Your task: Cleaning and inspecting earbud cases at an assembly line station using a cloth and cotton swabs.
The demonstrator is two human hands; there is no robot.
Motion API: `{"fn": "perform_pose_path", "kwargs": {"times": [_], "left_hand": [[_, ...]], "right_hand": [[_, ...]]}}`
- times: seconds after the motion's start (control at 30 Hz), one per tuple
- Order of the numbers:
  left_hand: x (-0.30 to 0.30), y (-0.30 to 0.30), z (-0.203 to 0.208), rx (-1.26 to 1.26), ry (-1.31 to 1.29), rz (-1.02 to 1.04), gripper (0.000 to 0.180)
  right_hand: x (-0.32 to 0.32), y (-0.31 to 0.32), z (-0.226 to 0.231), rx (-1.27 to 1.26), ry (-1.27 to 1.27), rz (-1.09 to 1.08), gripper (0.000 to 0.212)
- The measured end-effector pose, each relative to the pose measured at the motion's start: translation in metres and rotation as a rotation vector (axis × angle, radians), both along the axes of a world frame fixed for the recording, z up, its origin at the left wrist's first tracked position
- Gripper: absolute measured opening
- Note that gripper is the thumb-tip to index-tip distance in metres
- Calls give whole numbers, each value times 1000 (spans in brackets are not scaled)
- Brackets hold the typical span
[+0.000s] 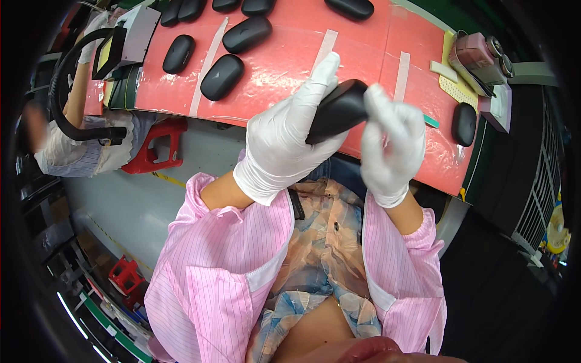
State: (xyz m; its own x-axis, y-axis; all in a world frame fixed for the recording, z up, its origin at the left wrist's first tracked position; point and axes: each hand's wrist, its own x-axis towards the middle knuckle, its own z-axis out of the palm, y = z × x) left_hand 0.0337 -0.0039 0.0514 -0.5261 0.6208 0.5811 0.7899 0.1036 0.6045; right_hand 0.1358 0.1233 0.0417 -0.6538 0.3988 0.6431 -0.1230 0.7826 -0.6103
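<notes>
A smooth black oval case point(336, 112) rests tilted in my left hand point(284, 142), which is in a white glove. My left fingers and thumb close around its left side and underside. My right hand point(393, 142), gloved too, is at the case's right end with its fingers bent. Motion blurs those fingers, so I cannot tell whether they grip the case, only touch it, or hold something small. Beyond my left hand, similar black cases lie on the pink mat, the nearest one point(222, 77) just past it. Another case point(464, 124) lies at the right edge.
The pink mat point(163, 91) covers the bench, with pale tape strips across it. At the right stand a container of bottles point(478, 54) and a yellow pad point(458, 91). A black ring-shaped lamp arm point(55, 91), a red stool point(158, 148) and another person's sleeve point(91, 151) are at the left.
</notes>
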Motion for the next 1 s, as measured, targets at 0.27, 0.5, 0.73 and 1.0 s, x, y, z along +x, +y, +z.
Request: {"fn": "perform_pose_path", "kwargs": {"times": [0.27,0.5,0.73,1.0], "left_hand": [[7,-4,-4,-106,-34,65,80],[-1,0,-2,232,-1475,-331,58],[-10,0,8,466,-1978,-254,39],[-7,4,2,580,-2029,-374,41]], "right_hand": [[-5,10,-5,-9,-59,-62,39],[-12,27,5,-554,-98,168,30],[-2,5,2,230,-89,501,44],[-36,39,-10,-252,154,233,45]]}}
